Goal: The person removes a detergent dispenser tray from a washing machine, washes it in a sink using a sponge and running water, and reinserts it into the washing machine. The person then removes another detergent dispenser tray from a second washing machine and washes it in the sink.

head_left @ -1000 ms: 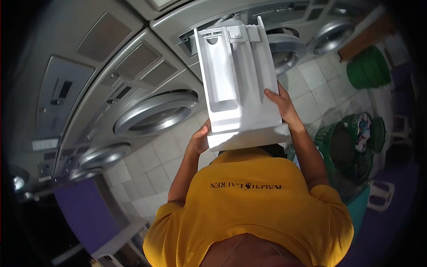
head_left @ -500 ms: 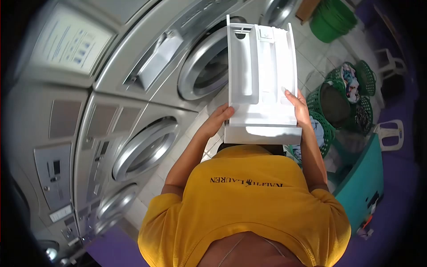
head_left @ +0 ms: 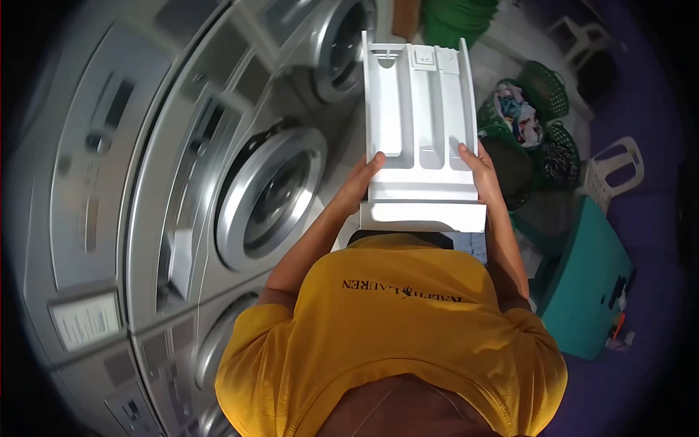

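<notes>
A white detergent drawer from a washing machine is held level in front of my yellow shirt. Its long compartments face up, and its front panel is toward my body. My left hand grips the drawer's left side, thumb over the rim and fingers hidden beneath. On the opposite side, my right hand holds it the same way. To the left, a washing machine's round door is closed, and a white part shows in the machine's drawer opening.
Stacked silver machines line the left side, one with a notice. Green laundry baskets with clothes stand on the right, near a white plastic chair and a teal table. A green bucket is at the top.
The view has shifted: the machines now appear lower, and the baskets sit farther up and left. Both hands still hold the drawer, whose inside is now more brightly lit.
</notes>
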The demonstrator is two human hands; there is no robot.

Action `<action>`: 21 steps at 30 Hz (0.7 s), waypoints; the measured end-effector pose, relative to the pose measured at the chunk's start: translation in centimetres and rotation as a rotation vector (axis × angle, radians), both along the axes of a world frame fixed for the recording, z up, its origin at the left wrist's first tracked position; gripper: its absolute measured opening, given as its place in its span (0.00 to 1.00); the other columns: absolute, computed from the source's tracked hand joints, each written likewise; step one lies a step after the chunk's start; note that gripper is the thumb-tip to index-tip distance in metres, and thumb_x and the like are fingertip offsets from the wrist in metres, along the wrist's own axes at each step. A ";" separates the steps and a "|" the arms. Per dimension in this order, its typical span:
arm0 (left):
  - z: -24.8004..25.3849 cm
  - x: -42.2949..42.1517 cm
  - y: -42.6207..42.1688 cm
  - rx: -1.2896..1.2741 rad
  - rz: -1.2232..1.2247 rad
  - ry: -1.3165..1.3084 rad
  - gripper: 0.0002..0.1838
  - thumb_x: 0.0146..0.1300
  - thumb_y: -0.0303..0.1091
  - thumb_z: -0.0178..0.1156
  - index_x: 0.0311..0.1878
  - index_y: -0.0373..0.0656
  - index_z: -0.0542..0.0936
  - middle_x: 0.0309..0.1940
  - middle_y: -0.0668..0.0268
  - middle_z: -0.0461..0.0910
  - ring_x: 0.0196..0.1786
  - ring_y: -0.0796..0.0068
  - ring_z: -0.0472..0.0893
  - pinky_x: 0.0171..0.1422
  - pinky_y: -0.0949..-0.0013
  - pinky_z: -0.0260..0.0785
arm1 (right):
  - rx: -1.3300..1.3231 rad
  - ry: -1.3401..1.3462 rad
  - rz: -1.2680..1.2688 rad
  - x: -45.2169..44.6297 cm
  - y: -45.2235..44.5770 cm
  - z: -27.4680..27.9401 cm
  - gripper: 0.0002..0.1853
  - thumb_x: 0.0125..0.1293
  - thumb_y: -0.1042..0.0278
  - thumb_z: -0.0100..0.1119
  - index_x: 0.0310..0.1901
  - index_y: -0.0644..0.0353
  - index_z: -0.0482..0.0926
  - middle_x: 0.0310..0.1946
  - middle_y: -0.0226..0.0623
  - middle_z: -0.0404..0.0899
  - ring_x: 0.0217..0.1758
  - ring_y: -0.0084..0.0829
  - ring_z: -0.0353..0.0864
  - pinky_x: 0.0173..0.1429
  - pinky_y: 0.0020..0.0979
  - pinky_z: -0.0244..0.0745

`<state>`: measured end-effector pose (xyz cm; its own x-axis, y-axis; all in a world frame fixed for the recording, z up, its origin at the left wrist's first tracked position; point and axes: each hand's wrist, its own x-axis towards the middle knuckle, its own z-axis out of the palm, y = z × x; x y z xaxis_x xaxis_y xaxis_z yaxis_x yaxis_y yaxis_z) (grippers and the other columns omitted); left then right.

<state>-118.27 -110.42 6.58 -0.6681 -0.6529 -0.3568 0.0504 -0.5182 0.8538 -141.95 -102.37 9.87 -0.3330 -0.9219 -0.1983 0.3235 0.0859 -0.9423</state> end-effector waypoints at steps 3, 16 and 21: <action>0.4 -4.8 -3.8 0.009 -0.010 -0.054 0.44 0.54 0.61 0.55 0.60 0.30 0.61 0.52 0.51 0.68 0.55 0.64 0.69 0.58 0.67 0.60 | 0.036 0.040 -0.025 -4.0 -2.8 0.6 0.21 0.65 0.59 0.52 0.56 0.60 0.68 0.42 0.31 0.76 0.40 0.19 0.74 0.43 0.21 0.69; 2.2 -23.8 -27.3 0.071 -0.075 0.048 0.29 0.55 0.50 0.56 0.50 0.32 0.69 0.38 0.59 0.75 0.38 0.72 0.76 0.42 0.71 0.68 | -0.017 -0.104 -0.107 -22.9 -19.9 -1.6 0.43 0.62 0.35 0.41 0.67 0.61 0.47 0.60 0.49 0.63 0.62 0.38 0.63 0.63 0.35 0.56; 3.8 -33.3 -38.5 0.102 -0.094 0.034 0.23 0.58 0.48 0.55 0.43 0.34 0.73 0.33 0.63 0.75 0.34 0.75 0.76 0.37 0.72 0.67 | 0.375 0.058 -0.368 -33.1 -17.5 -15.9 0.38 0.62 0.38 0.45 0.63 0.63 0.56 0.37 0.37 0.75 0.36 0.32 0.75 0.38 0.32 0.72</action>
